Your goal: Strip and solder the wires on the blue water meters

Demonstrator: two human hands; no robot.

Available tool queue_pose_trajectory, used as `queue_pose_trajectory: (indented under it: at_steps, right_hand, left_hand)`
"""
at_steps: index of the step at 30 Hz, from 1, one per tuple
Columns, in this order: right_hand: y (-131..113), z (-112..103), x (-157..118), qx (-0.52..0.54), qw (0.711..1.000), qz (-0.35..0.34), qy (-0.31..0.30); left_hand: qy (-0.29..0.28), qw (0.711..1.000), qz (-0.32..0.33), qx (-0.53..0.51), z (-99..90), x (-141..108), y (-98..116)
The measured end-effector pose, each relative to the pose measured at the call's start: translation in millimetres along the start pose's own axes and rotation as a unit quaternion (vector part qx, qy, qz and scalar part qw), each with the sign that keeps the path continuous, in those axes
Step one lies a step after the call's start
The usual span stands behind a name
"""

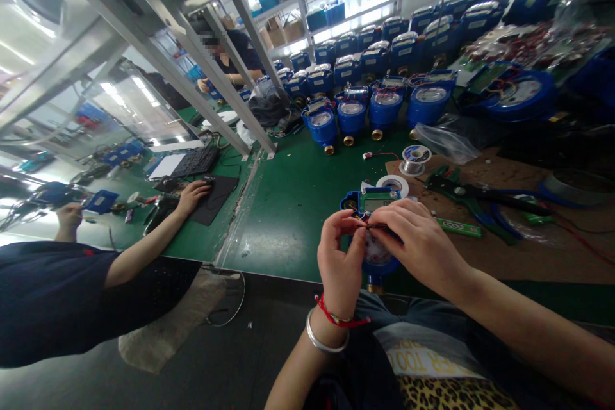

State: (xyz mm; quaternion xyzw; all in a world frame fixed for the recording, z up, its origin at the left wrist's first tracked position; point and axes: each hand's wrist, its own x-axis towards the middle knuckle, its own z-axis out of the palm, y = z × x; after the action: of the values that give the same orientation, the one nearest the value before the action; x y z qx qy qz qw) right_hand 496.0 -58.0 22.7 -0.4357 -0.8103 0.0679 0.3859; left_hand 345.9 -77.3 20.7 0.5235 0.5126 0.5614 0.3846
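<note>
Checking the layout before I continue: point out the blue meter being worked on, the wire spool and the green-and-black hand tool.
Blue meter (378,252): head view, on its round dial.
Wire spool (416,154): head view, on its labelled end.
Green-and-black hand tool (461,191): head view, where its two arms cross.

Partly hidden blue meter (378,256) on the green bench (283,224), grey display (377,204) farthest, brass fitting (375,289) at the edge.
</note>
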Motion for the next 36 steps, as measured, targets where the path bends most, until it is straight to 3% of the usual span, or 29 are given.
queue_pose_trajectory:
  at_steps: [7,15,20,28,36]
  right_hand:
    - [-1,-3,0,0.011,1.000,-0.004,-0.005]
    - [1,-4,1,0.011,1.000,-0.002,-0.005]
    - [-2,-6,3,-0.015,1.000,-0.008,0.006]
    - [-8,-12,6,-0.066,0.996,0.053,-0.012]
    - [-5,-13,6,-0.013,1.000,0.008,0.007]
  left_hand:
    - [0.006,0.986,0.090,0.137,3.8,0,-9]
    - [-0.031,0.970,0.138,0.196,-4.3,2,0]
    - [-0.056,0.964,0.197,0.171,-7.6,8,6]
    - [-0.041,0.968,0.185,0.167,-2.0,7,7]
    - [-0.042,0.969,0.189,0.152,1.1,6,5]
